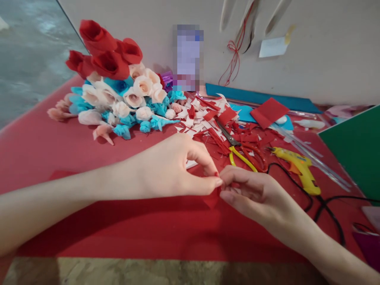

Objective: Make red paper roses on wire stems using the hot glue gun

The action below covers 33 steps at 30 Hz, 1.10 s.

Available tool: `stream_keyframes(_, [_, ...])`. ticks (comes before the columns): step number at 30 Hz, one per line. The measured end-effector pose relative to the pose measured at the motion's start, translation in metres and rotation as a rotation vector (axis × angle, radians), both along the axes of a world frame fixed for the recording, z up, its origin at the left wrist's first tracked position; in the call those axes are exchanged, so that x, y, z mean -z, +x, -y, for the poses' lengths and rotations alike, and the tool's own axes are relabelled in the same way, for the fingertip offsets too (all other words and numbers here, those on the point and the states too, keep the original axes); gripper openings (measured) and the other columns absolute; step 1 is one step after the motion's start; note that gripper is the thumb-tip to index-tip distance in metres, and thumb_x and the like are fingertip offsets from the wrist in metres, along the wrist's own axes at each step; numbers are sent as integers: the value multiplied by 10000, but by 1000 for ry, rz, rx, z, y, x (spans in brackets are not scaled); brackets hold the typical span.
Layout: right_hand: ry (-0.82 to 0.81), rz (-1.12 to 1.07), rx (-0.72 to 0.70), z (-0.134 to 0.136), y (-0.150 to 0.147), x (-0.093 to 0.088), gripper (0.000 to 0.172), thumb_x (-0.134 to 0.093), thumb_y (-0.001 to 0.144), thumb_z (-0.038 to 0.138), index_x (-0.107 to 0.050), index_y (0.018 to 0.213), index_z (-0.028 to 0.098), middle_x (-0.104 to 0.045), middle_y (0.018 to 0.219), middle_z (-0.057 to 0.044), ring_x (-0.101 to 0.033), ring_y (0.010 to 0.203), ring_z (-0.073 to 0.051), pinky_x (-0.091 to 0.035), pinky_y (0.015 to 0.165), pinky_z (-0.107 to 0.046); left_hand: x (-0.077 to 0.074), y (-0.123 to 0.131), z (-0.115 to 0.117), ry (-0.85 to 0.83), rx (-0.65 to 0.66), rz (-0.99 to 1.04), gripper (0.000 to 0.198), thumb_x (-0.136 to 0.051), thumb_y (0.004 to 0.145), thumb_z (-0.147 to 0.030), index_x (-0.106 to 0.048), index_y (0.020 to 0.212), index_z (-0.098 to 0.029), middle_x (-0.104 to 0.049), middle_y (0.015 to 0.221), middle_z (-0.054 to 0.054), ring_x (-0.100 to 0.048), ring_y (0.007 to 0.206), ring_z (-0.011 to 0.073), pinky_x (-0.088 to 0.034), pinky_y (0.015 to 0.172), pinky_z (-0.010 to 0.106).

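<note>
My left hand [170,170] reaches in from the left, its thumb and index finger pinched together. Close against its fingertips, my right hand [261,194] pinches too, with the other fingers curled in. Both hold a small piece of red paper [211,202], whose pointed lower end shows beneath the left thumb; fingers cover most of the rest. Just beyond the hands, scissors [234,144] with one yellow and one red-orange handle lie on the red tabletop [133,229]. To the right rests a yellow glue gun [298,166] with a black cord.
Red, white and blue paper flowers [118,87] are heaped at the back left. Red and white paper scraps [204,114] lie behind the hands, near a square of red paper [269,112]. Clear sticks [317,156] and a green panel [356,154] are at the right.
</note>
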State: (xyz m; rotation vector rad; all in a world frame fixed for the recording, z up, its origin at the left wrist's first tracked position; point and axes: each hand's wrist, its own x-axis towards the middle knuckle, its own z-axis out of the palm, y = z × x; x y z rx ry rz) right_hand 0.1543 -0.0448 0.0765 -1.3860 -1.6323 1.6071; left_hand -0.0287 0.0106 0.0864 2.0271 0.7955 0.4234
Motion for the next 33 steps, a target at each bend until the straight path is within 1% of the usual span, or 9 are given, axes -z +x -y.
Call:
stream_keyframes(6, [77, 64, -9, 0, -1, 3, 83, -515, 783, 239, -527, 741, 169, -503, 711, -8, -446, 637, -123, -350, 538, -228, 3, 2, 1, 3, -34, -8, 177, -596, 711, -206, -641, 545, -160, -649, 688, 3, -558, 633, 123, -423, 586, 213])
stream_keyframes(12, [104, 80, 2, 2, -2, 3, 66, -481, 791, 198, -504, 737, 170, -486, 695, 5, -419, 624, -105, -354, 541, -207, -4, 2, 2, -77, -46, -102, 193, -581, 735, -255, -660, 586, -162, -646, 699, -15, -557, 662, 118, -402, 632, 204])
stream_keyframes(16, [91, 79, -14, 3, -2, 3, 74, -464, 804, 215, -495, 756, 168, -472, 702, 7, -409, 634, -101, -357, 549, -197, -6, 2, 2, -98, -30, -112, 191, -571, 745, -251, -665, 604, -165, -648, 692, -20, -567, 673, 123, -401, 641, 208])
stream_keyframes(20, [80, 82, -30, 3, -2, 3, 90, -438, 809, 235, -481, 760, 173, -474, 717, 3, -406, 649, -106, -352, 554, -206, -3, 2, 1, -100, -26, -92, 186, -572, 746, -240, -663, 600, -169, -651, 668, -29, -580, 669, 122, -409, 640, 205])
stream_keyframes(25, [29, 92, -46, 2, -1, 4, 107, -424, 810, 270, -463, 756, 186, -489, 731, -6, -424, 677, -126, -316, 521, -231, 2, 1, -2, -82, -6, -48, 194, -577, 739, -249, -657, 581, -171, -653, 647, -28, -586, 648, 125, -417, 610, 202])
stream_keyframes(33, [48, 81, -63, 3, -1, 4, 112, -406, 840, 268, -451, 765, 198, -474, 738, 9, -412, 667, -114, -339, 553, -220, 5, 0, -1, -50, -13, -34, 206, -566, 753, -277, -653, 592, -183, -643, 633, -42, -584, 636, 119, -423, 607, 198])
